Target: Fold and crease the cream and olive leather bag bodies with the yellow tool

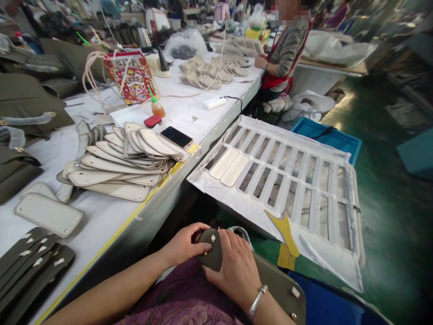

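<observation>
Purple embroidered fabric (182, 307) fills the bottom centre. Just above, 2 hands grip 1 olive strap with a rounded end (214, 259): left hand (187, 246) pinching the tip, right hand (235, 262) curled over it. Handling it seems the step; the next move probably calls for steady fingertips. Centre right, 1 white slatted rack (233, 196) carries 2 cream strips (234, 170). Left, overlapping cream panels (115, 163) defy exact counting.

– Can you read any words, numbers or brands here?
– None; the red patterned bag (135, 85) at ten o'clock has what looks like printing near its top, but it is too blurred to make out
</observation>
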Action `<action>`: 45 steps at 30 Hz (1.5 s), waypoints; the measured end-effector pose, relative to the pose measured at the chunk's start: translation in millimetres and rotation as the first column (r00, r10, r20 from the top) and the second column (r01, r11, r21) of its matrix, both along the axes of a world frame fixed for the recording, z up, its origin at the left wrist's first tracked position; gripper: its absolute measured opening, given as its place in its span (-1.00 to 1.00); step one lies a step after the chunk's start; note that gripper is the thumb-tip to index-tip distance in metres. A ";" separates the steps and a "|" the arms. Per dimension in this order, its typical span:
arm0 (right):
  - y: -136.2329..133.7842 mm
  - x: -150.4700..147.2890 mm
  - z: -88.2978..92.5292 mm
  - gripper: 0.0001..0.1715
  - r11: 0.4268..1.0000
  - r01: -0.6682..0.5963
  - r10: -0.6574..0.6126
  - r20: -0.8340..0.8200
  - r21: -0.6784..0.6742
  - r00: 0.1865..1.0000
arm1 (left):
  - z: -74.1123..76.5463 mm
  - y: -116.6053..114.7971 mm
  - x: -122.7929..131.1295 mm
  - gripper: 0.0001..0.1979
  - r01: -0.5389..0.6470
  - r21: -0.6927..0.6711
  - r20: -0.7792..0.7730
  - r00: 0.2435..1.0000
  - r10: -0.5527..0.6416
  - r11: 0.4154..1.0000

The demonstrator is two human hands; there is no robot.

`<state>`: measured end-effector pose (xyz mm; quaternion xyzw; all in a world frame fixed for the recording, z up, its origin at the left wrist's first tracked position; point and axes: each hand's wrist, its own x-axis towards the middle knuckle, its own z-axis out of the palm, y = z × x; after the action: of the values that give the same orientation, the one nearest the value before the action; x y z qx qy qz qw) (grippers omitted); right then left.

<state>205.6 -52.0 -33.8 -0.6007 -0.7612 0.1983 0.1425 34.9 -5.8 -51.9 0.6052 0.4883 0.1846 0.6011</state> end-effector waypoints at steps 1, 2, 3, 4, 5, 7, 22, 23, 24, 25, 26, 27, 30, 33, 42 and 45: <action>1.5 -1.0 0.0 -0.31 1.000 -0.003 0.003 0.005 -0.009 1.000 | -0.5 0.3 -0.3 -0.58 -0.005 -0.002 0.004 1.000 0.005 1.000; 3.2 -2.3 -0.1 -0.26 1.000 -0.005 0.005 0.011 -0.014 1.000 | -1.3 0.6 -0.5 -0.58 -0.011 -0.009 0.010 1.000 0.011 1.000; 4.8 -3.8 -0.3 -0.19 1.000 -0.009 0.009 0.018 -0.017 1.000 | -2.4 0.8 -0.6 -0.57 -0.015 -0.019 0.017 1.000 0.015 1.000; 6.3 -5.5 -0.7 -0.14 1.000 -0.015 0.015 0.024 -0.020 1.000 | -3.6 1.1 -0.7 -0.56 -0.016 -0.029 0.026 1.000 0.017 0.999; 7.6 -7.2 -1.3 -0.12 1.000 -0.021 0.022 0.029 -0.023 0.999 | -5.0 1.3 -0.9 -0.55 -0.016 -0.037 0.038 0.999 0.017 0.999; 9.4 -10.4 -2.8 -0.19 0.999 -0.029 0.030 0.033 -0.030 0.999 | -7.6 1.8 -1.6 -0.53 -0.021 -0.041 0.061 0.998 0.023 0.999; 11.1 -16.4 -2.6 -0.35 0.999 -0.036 0.036 0.049 -0.007 0.998 | -2.3 14.1 -13.7 -0.57 0.112 -0.042 0.050 0.993 -0.110 0.993; 10.3 -17.4 -2.7 -0.34 0.999 -0.036 0.036 0.053 -0.007 0.998 | -0.8 12.6 -12.4 -0.57 0.104 -0.013 0.023 0.994 -0.104 0.994; 9.5 -18.3 -2.9 -0.33 0.999 -0.035 0.036 0.058 -0.007 0.998 | 0.8 10.8 -11.2 -0.59 0.095 0.016 0.003 0.996 -0.095 0.995; 8.8 -19.0 -3.1 -0.31 0.999 -0.033 0.033 0.064 -0.007 0.997 | 2.2 8.9 -10.2 -0.59 0.086 0.043 -0.010 0.996 -0.085 0.995; 8.2 -19.0 -3.1 -0.29 1.000 -0.030 0.031 0.071 -0.007 0.997 | 3.4 6.9 -9.5 -0.60 0.076 0.068 -0.018 0.997 -0.075 0.995; 7.8 -18.0 -2.8 -0.24 0.999 -0.031 0.032 0.076 -0.007 0.997 | 4.3 5.2 -9.1 -0.60 0.067 0.087 -0.023 0.998 -0.065 0.994; 8.3 -6.6 0.6 -0.13 0.996 -0.084 0.085 0.051 -0.024 0.995 | 5.5 1.6 -8.9 -0.60 0.062 0.121 -0.033 0.998 -0.058 0.991; 10.2 12.5 5.6 -0.37 0.989 -0.093 0.096 0.020 -0.116 0.995 | 4.8 0.0 -7.5 -0.62 0.088 0.129 -0.040 0.996 -0.084 0.988; 8.5 52.0 8.8 -0.37 0.955 -0.051 0.041 -0.039 -0.292 0.998 | 17.1 17.5 -9.5 -0.55 0.395 0.115 -0.239 0.902 -0.361 0.911; -11.3 89.9 12.6 -0.33 0.968 0.017 -0.043 -0.101 -0.250 0.994 | 33.0 22.5 0.7 -0.30 0.514 0.309 -0.462 0.816 -0.346 0.800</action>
<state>295.5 -63.4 -21.2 -0.6139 -0.7126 0.3216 0.1092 35.6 16.7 -18.9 0.8404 0.3907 0.0190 0.3751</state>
